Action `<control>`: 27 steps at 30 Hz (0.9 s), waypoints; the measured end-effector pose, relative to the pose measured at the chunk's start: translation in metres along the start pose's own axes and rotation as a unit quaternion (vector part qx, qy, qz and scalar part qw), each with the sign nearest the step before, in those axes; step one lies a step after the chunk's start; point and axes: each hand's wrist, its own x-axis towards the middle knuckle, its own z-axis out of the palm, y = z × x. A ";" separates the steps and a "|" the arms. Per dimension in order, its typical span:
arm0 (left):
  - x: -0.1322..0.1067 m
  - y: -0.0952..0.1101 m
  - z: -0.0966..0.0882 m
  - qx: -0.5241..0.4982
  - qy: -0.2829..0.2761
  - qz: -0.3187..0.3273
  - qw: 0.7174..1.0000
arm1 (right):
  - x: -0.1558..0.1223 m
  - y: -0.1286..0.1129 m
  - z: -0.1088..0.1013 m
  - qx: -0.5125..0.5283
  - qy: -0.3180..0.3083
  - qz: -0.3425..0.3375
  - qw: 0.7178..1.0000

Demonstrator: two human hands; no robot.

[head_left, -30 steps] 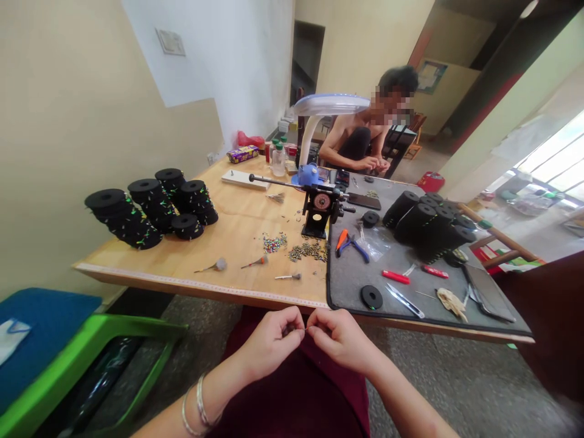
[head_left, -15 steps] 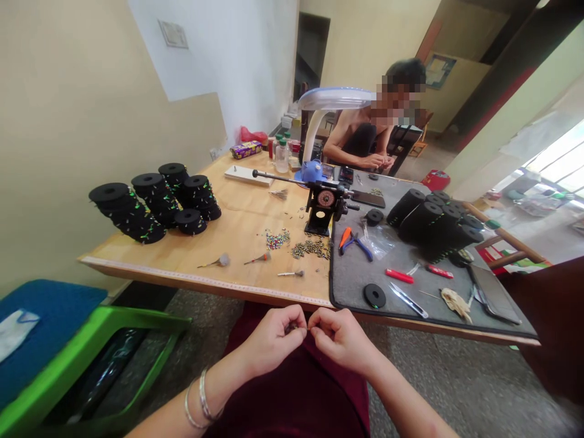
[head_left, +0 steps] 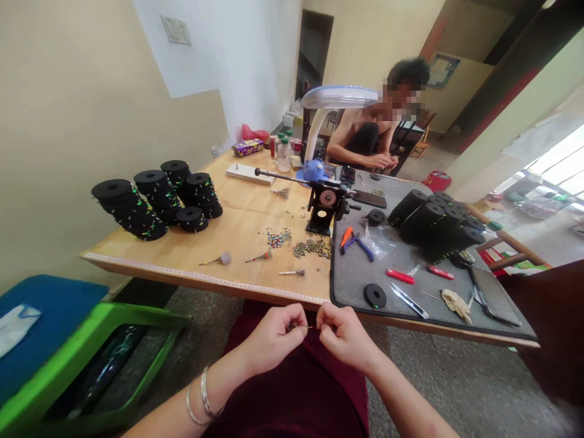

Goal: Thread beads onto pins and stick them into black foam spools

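Both hands meet over my lap, just in front of the table edge. My left hand [head_left: 283, 331] is closed in a pinch. A thin wire-like piece [head_left: 311, 328] with an orange-red tip sticks out of its fingertips toward the right; its other end is hidden. My right hand [head_left: 342, 333] is also closed, its fingertips a short gap from that tip. What lies inside its curled fingers cannot be made out. Nearest on the table are a small bundle of fine strands [head_left: 296, 273], a heap of small metal pieces [head_left: 311, 247] and a heap of coloured beads [head_left: 279, 238].
Stacked black foam spools [head_left: 114, 201] stand left, more black spools [head_left: 415, 213] right. A black crank device [head_left: 322, 210] and a lamp [head_left: 314, 140] rise mid-table. Pliers [head_left: 358, 244], a utility knife [head_left: 408, 301] and a single spool [head_left: 375, 295] lie on the grey mat [head_left: 351, 283]. Another person [head_left: 360, 137] sits opposite.
My right hand has drawn a little to the right, away from the left, widening the gap. The orange-red tip now shows more clearly. My left hand has stayed nearly in place.
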 end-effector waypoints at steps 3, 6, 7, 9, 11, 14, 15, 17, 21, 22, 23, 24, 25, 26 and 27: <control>0.000 0.002 -0.001 0.005 0.004 -0.001 1.000 | 0.000 0.000 -0.001 0.003 -0.004 -0.002 1.000; 0.000 0.003 -0.001 0.014 0.007 -0.003 1.000 | -0.001 -0.003 -0.001 0.013 -0.025 0.008 1.000; 0.000 0.003 -0.001 0.015 0.006 -0.005 1.000 | -0.001 -0.004 -0.002 0.011 -0.031 0.008 0.999; 0.000 0.003 -0.001 0.015 0.005 -0.009 1.000 | 0.000 -0.005 -0.002 0.001 -0.033 0.001 0.999; 0.001 0.002 0.000 0.013 0.004 -0.010 1.000 | 0.000 -0.005 -0.001 -0.007 -0.029 -0.008 1.000; 0.001 0.002 0.000 0.009 0.002 -0.004 1.000 | 0.001 -0.003 0.001 -0.015 -0.021 -0.010 1.000; 0.001 0.002 0.000 0.008 0.001 -0.003 1.000 | 0.001 -0.002 0.002 -0.016 -0.018 -0.010 1.000; 0.001 0.003 0.000 0.004 0.002 -0.001 1.000 | 0.001 0.001 0.004 -0.016 -0.008 -0.008 1.000; 0.001 0.001 0.000 0.002 0.003 -0.004 1.000 | 0.000 0.004 0.006 -0.006 0.000 0.003 1.000; 0.001 0.001 0.000 0.003 0.003 -0.004 1.000 | 0.000 0.003 0.005 -0.003 -0.001 0.007 1.000; 0.001 0.000 0.000 0.003 0.003 -0.004 1.000 | 0.000 0.003 0.005 0.000 -0.002 0.010 1.000; 0.000 -0.001 -0.001 0.004 0.004 -0.004 1.000 | 0.000 0.002 0.004 0.003 -0.005 0.012 1.000; 0.000 -0.001 -0.001 0.005 0.004 -0.005 1.000 | 0.000 0.001 0.003 0.006 -0.010 0.011 1.000; 0.000 -0.001 -0.001 0.007 0.004 -0.006 1.000 | 0.000 -0.001 0.002 0.008 -0.016 0.008 1.000; 0.000 -0.001 -0.001 0.010 0.004 -0.008 1.000 | 0.000 -0.002 0.001 0.008 -0.024 0.004 1.000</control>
